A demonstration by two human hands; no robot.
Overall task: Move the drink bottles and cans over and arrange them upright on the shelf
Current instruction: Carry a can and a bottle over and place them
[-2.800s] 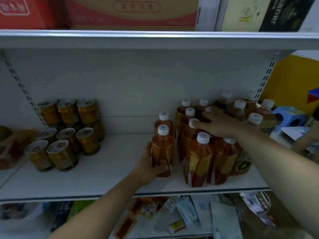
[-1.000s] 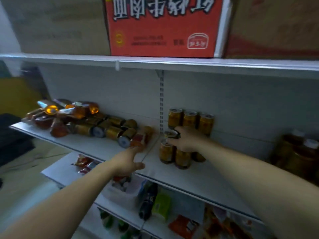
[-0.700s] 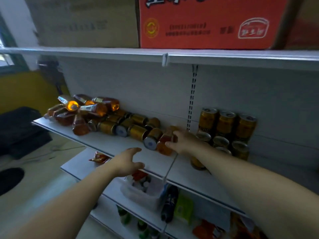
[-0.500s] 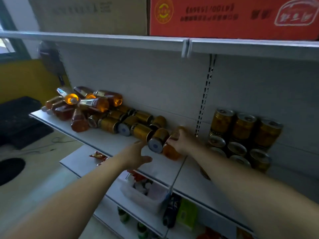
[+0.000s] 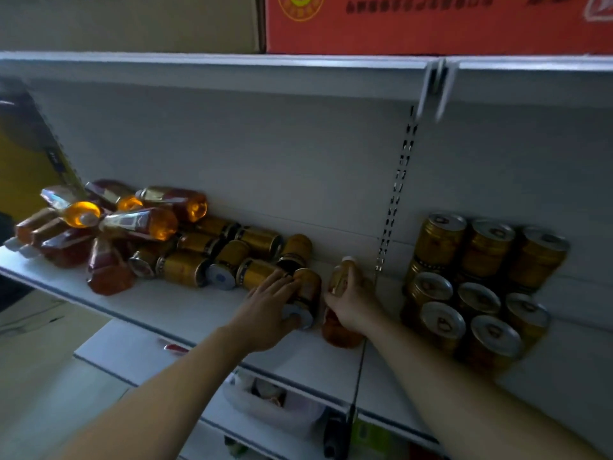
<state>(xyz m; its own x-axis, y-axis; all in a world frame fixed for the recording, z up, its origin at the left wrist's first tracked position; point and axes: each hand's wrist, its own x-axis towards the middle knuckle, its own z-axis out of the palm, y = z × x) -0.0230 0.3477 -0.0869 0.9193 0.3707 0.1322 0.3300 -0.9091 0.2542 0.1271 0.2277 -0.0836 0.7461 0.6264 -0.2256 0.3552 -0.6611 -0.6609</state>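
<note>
A white shelf (image 5: 185, 310) carries a heap of amber drink bottles (image 5: 139, 224) lying on their sides at the left. Beside them lie several gold cans (image 5: 232, 257), also tipped over. My left hand (image 5: 265, 310) lies over the nearest tipped gold can (image 5: 310, 285), thumb under its end. My right hand (image 5: 353, 303) grips an amber bottle (image 5: 341, 336) that lies with its pale cap pointing at the back wall. To the right of the slotted upright, several gold cans (image 5: 477, 293) stand upright in stacked rows.
A shelf board above (image 5: 232, 66) holds a red carton (image 5: 431, 24) and a brown carton (image 5: 132, 24). Lower shelves (image 5: 132, 353) carry a white bin and small goods. A slotted rail (image 5: 394, 200) splits the two shelf bays.
The view swung left from the standing bottles to the tipped pile. My left hand reached forward onto the nearest can, and my right hand stayed closed round the lying bottle.
</note>
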